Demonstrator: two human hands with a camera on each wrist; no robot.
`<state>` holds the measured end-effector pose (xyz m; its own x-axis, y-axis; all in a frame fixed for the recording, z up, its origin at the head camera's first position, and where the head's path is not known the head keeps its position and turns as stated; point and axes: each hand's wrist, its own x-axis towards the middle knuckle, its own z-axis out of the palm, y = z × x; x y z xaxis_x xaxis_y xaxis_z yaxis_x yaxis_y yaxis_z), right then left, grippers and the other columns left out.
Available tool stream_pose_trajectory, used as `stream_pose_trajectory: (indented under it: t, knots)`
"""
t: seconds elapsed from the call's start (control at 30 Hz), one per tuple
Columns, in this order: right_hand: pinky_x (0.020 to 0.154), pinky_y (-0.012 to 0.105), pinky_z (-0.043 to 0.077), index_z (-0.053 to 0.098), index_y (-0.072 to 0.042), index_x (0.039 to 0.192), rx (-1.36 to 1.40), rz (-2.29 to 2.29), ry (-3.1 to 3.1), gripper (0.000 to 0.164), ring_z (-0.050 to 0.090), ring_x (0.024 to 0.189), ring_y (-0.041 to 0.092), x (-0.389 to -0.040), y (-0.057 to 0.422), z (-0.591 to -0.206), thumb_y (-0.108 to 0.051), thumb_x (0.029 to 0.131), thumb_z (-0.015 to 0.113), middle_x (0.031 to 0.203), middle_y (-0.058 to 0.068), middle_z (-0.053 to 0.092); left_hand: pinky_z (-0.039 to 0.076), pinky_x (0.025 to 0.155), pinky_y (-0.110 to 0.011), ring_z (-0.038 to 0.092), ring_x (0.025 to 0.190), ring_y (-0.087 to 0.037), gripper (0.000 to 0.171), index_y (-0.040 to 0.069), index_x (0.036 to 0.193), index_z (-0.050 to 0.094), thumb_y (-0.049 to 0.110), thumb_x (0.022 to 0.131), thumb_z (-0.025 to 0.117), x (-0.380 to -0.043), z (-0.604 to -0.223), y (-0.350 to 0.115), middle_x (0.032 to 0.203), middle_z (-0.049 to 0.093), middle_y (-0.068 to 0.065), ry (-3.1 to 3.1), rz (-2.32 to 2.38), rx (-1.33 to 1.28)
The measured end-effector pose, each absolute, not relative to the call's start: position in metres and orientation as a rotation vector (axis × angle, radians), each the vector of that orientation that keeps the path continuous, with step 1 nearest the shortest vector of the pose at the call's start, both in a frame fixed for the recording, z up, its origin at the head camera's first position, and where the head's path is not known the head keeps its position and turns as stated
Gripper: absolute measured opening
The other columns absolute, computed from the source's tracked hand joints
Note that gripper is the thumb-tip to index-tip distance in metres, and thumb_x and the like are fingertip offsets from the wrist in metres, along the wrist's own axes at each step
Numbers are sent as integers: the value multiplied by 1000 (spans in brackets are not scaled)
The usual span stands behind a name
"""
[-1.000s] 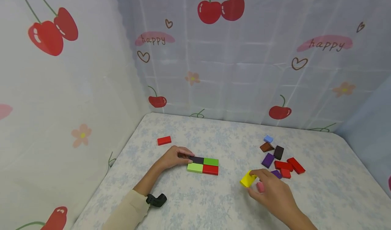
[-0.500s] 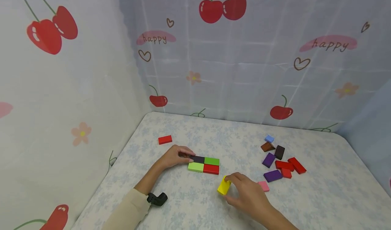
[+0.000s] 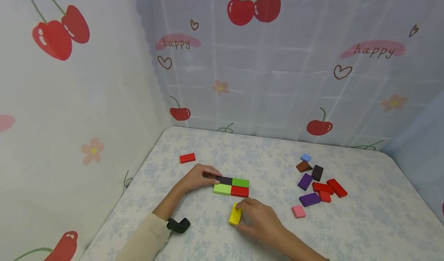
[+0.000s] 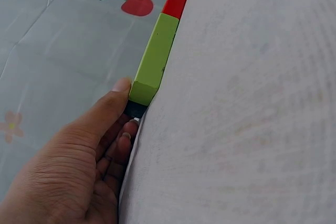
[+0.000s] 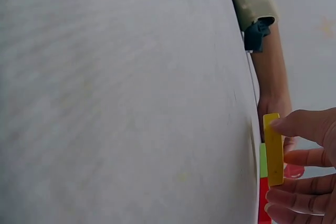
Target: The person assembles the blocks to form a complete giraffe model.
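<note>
My right hand (image 3: pixel 261 220) pinches a yellow block (image 3: pixel 235 214) between thumb and fingers, just in front of a group of flat blocks. That group is a two-by-two rectangle: a black block (image 3: pixel 226 181) and a green block (image 3: pixel 240 182) at the back, a light green block (image 3: pixel 222 189) and a red block (image 3: pixel 240 191) in front. At its left end my left hand (image 3: pixel 199 177) grips the black block by thumb and fingertips. In the left wrist view, the thumb lies beside the end of the light green block (image 4: pixel 155 59); the black one is mostly hidden.
A lone red block (image 3: pixel 187 158) lies at the back left. On the right are scattered purple (image 3: pixel 310 199), red, dark and brown pieces, a small blue block (image 3: pixel 305 157) and a pink block (image 3: pixel 298 211). Printed curtains (image 3: pixel 270 87) rise behind the table (image 3: pixel 194 245).
My right hand has carried the yellow block leftward from the scattered pieces to in front of the group, uncovering the pink block and a purple block. My left hand has stayed in place.
</note>
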<state>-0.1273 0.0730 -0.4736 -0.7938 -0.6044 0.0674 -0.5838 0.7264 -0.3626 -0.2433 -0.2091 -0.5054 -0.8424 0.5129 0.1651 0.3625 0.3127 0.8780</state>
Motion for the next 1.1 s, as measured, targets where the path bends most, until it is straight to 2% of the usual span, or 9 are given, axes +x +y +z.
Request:
stream_pose_trajectory:
  t: [0.23, 0.43, 0.57, 0.7, 0.87, 1.0, 1.1]
  knots:
    - [77, 35, 58, 71, -16, 114, -1101, -516, 2898, 42, 64, 104, 17, -130, 55, -479, -38, 81, 86, 118, 1, 67, 53, 80, -24, 66, 92, -7, 28, 3, 116, 76, 6, 89, 79, -245, -511, -210, 111, 74, -5, 2413, 1571, 830]
    - [79, 36, 58, 71, -16, 114, -1122, -503, 2906, 41, 64, 109, 18, -132, 45, -482, -34, 80, 88, 120, 0, 68, 53, 80, -24, 66, 93, -11, 28, 4, 116, 77, 6, 88, 79, -245, -514, -209, 111, 74, -5, 2435, 1554, 814]
    - [72, 31, 56, 73, -20, 114, -1069, -535, 2904, 37, 63, 100, 16, -136, 41, -484, -34, 82, 86, 122, 0, 64, 53, 81, -25, 67, 94, -14, 27, 5, 114, 78, 5, 87, 79, -245, -513, -209, 110, 75, -4, 2441, 1559, 794]
    - [69, 28, 54, 75, -22, 112, -1030, -556, 2894, 35, 61, 90, 12, -139, 39, -483, -33, 82, 87, 112, -2, 64, 53, 82, -24, 66, 95, -15, 27, 5, 114, 78, 4, 88, 79, -245, -510, -209, 110, 75, -3, 2432, 1565, 786]
    - [78, 35, 57, 77, -19, 113, -1061, -583, 2877, 34, 65, 96, 14, -143, 36, -481, -29, 82, 87, 109, -2, 71, 53, 80, -24, 66, 93, -14, 26, 4, 114, 77, 2, 88, 78, -243, -504, -210, 109, 74, -5, 2426, 1570, 807]
    - [78, 35, 57, 77, -19, 113, -1090, -573, 2875, 33, 66, 100, 15, -147, 32, -479, -29, 83, 86, 111, -1, 72, 53, 81, -24, 66, 93, -10, 28, 2, 116, 76, 3, 88, 78, -243, -503, -211, 110, 74, -6, 2406, 1566, 821]
    - [75, 32, 56, 77, -19, 113, -1098, -569, 2867, 33, 65, 96, 12, -149, 28, -479, -30, 83, 86, 108, -3, 72, 54, 83, -26, 67, 96, -11, 28, 10, 116, 78, 11, 88, 80, -251, -515, -212, 110, 74, 0, 2399, 1555, 815]
